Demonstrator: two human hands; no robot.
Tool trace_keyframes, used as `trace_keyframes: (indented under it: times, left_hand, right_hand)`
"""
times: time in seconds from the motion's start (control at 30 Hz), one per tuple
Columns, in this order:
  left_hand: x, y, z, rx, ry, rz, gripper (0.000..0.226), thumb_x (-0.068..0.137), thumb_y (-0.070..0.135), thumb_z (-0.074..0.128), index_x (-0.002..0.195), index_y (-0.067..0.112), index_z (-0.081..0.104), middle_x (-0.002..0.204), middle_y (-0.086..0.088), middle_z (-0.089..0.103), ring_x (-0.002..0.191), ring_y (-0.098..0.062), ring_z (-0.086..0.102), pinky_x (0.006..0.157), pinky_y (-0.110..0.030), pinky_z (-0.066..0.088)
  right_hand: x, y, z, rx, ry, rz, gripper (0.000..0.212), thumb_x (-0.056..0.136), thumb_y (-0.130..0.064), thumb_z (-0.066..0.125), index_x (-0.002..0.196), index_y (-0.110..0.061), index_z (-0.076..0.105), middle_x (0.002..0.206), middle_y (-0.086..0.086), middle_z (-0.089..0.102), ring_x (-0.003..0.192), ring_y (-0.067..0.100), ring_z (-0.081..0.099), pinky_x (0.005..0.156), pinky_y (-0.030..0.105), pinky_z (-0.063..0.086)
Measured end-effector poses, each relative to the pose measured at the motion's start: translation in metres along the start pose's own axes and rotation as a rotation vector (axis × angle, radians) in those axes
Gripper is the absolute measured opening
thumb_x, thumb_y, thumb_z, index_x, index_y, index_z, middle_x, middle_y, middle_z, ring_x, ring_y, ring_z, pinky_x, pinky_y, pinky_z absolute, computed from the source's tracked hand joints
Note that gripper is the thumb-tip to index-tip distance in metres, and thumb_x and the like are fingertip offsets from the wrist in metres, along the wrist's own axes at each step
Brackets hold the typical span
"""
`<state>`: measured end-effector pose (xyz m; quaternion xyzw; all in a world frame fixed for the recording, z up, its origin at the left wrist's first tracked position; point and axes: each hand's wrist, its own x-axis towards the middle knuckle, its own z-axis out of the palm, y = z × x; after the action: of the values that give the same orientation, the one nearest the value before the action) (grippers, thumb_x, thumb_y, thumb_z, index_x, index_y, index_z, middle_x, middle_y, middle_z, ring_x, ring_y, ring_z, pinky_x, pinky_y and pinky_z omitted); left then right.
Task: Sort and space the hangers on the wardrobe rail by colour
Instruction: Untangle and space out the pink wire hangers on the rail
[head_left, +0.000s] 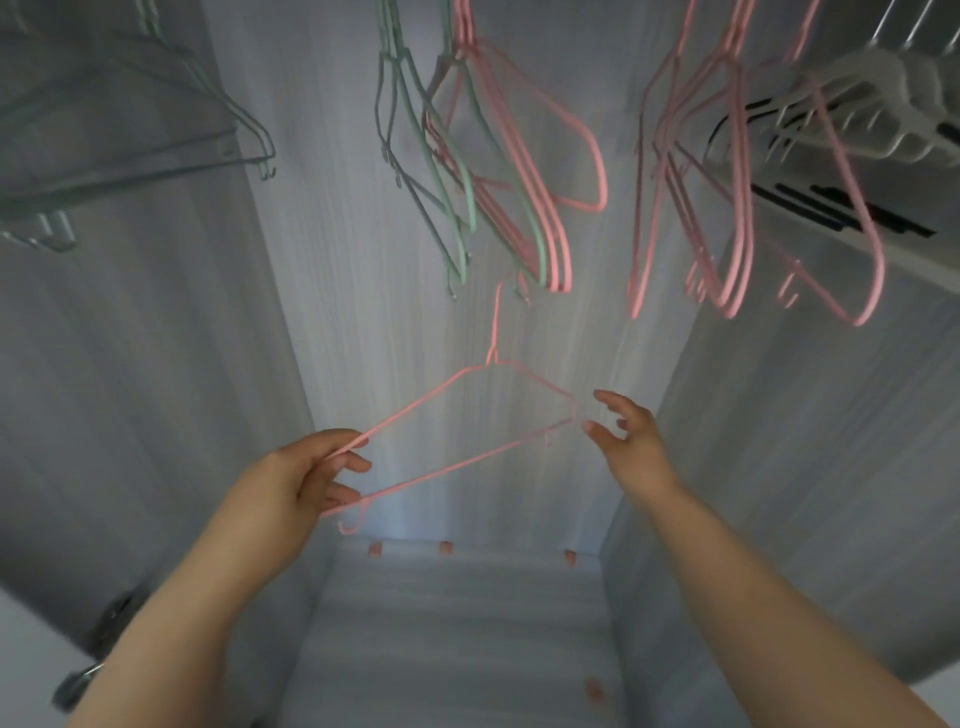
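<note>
My left hand (306, 475) pinches the left corner of a loose pink wire hanger (457, 439), held low inside the wardrobe with its hook pointing up. My right hand (626, 431) is open, fingers spread, just right of the hanger's other corner and apart from it. Above hang several hangers: a mixed bunch of green hangers (441, 197) and pink hangers (545, 171) in the middle, a pink group (727, 208) to the right, and grey-green ones (156, 130) at the far left. The rail itself is out of view.
White and black plastic hangers (857, 119) hang at the upper right. The wardrobe's grey side walls (130, 389) close in on both sides, the back panel (363, 260) is behind, and the floor (457, 623) lies below with small pink clips (445, 548) along its back edge.
</note>
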<state>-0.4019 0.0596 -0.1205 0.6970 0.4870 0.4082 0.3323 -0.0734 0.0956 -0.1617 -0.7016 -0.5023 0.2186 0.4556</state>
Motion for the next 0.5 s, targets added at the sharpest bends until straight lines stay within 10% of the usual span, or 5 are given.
trace_keyframes:
  times: [0.13,0.27,0.37,0.5]
  left_hand:
    - [-0.009,0.021,0.025,-0.020,0.086,0.063,0.041,0.092,-0.003,0.038,0.087,0.034,0.053,0.080,0.002,0.064,0.055,-0.007,0.063,0.053,-0.008,0.048]
    - [-0.030,0.046,0.078,-0.015,0.088,0.110,0.033,0.086,0.004,0.032,0.097,0.027,0.052,0.070,0.003,0.051,0.058,-0.007,0.053,0.053,-0.007,0.040]
    - [-0.041,0.051,0.112,-0.088,0.132,0.101,0.025,0.080,0.018,0.040,0.099,0.028,0.051,0.074,0.006,0.058,0.066,0.004,0.053,0.065,-0.010,0.041]
    - [-0.044,0.041,0.137,0.083,-0.025,0.174,0.069,0.056,0.082,0.036,0.107,0.037,0.046,0.123,0.004,0.053,0.113,-0.016,0.051,0.099,-0.029,0.041]
  right_hand:
    - [-0.035,-0.045,0.006,0.214,-0.309,-0.019,0.035,0.082,0.008,0.058,0.110,-0.014,0.059,0.110,0.011,0.060,0.070,0.001,0.057,0.061,0.000,0.043]
    - [-0.082,-0.089,0.016,0.349,-0.513,-0.061,0.025,0.090,-0.004,0.052,0.113,-0.014,0.053,0.099,0.004,0.058,0.081,0.007,0.057,0.077,0.017,0.048]
    - [-0.104,-0.098,0.026,0.272,-0.435,-0.116,0.017,0.093,-0.013,0.048,0.107,-0.023,0.050,0.093,0.005,0.060,0.082,0.014,0.057,0.086,0.037,0.050]
    - [-0.117,-0.096,0.026,0.245,-0.192,-0.140,0.029,0.092,-0.013,0.049,0.118,-0.024,0.051,0.072,-0.011,0.056,0.062,0.002,0.055,0.068,0.016,0.045]
